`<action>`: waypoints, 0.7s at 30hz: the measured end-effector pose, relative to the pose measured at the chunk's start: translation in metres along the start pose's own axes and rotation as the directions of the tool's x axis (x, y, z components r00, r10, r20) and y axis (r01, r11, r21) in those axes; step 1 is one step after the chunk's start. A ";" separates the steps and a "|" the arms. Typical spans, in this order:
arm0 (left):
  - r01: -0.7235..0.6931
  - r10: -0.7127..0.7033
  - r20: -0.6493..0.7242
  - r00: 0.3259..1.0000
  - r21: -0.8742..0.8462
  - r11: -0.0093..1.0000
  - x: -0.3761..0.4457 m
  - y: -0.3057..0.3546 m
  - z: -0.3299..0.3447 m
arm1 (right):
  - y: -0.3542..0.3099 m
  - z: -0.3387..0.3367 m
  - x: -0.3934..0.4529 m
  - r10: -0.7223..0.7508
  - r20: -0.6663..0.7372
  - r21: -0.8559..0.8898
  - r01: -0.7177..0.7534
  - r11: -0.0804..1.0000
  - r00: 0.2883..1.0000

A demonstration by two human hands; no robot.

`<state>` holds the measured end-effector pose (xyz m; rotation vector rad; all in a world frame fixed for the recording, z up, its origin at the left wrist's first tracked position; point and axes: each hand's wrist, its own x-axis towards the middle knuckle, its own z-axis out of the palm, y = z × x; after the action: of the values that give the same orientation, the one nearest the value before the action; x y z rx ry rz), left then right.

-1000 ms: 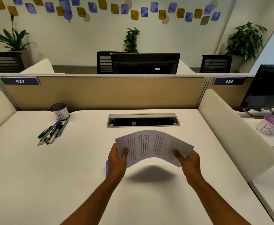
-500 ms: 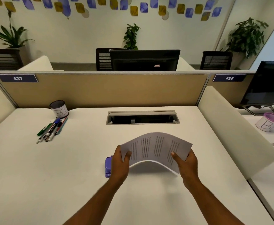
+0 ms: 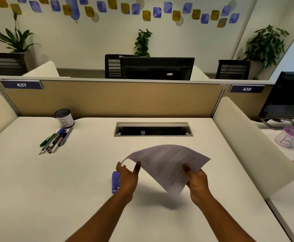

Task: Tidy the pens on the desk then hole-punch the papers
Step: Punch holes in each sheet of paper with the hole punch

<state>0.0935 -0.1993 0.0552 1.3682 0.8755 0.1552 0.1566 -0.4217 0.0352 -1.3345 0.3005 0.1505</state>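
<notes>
**Papers in the air, pens not yet tidied**

An open-plan office cubicle is showing here: a white desk (image 3: 38, 198) is backing onto a tan divider numbered 437, with a cable hatch (image 3: 153, 129) sunk in the middle of it. At the far left, a cluster of pens (image 3: 55, 140) is lying loose on the desk just in front of a mesh pen cup (image 3: 64, 118), so the tidying part is looking undone.

The papers (image 3: 169, 165) are hanging above the desk, bowing upward in an arch. They are looking light, thin and floppy; a one-sided hold is letting them sag and curl, so taking them by opposite edges, close to the side that goes into the punch, would be the steadier choice. Creasing is the main risk.

The right hand (image 3: 197, 182) is pinching the near right part of the sheets, thumb on top, a tight grip. The left hand (image 3: 128, 175) is spread open, fingers reaching up near the curling left edge; whether it is touching the sheet, I cannot tell. The purple hole punch (image 3: 115, 181) is sitting on the desk just beside that left hand.
</notes>
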 end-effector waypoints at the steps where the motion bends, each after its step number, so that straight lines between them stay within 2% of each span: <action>1: 0.059 -0.057 0.018 0.998 -0.134 0.989 0.000 0.004 0.004 | -0.001 0.004 -0.003 0.017 0.022 0.037 -0.018 0.999 1.000; 3: 0.089 -0.080 0.044 0.996 -0.281 0.956 0.002 0.011 0.009 | -0.001 0.010 -0.007 0.040 0.071 0.110 -0.048 0.993 0.997; 7: 0.090 -0.031 0.156 0.987 -0.384 0.919 0.004 0.016 0.010 | 0.004 0.015 -0.012 0.081 0.163 0.192 -0.112 0.975 0.983; 11: -0.033 0.118 0.183 0.976 -0.412 0.911 0.002 0.024 0.005 | 0.005 0.011 -0.010 0.106 0.200 0.205 -0.148 0.968 0.974; 14: -0.151 0.231 0.183 0.956 -0.368 0.917 0.000 0.031 0.000 | -0.006 -0.002 0.005 0.087 0.136 0.231 -0.117 0.966 0.987; 17: -0.258 0.301 0.157 0.941 -0.242 0.935 0.002 0.033 -0.004 | -0.021 -0.017 0.018 0.040 0.135 0.101 -0.054 0.993 0.990; 19: -0.308 0.331 0.157 0.930 -0.155 0.939 0.002 0.032 -0.002 | -0.031 -0.018 0.020 0.004 0.211 -0.071 0.011 0.997 0.978; 21: -0.355 0.363 0.173 0.916 -0.074 0.932 0.001 0.031 0.004 | -0.038 -0.014 0.021 -0.026 0.271 -0.160 0.071 0.985 0.962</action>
<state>0.1081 -0.1942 0.0821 1.4697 0.4575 0.3226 0.1853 -0.4452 0.0611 -1.4681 0.0247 0.3184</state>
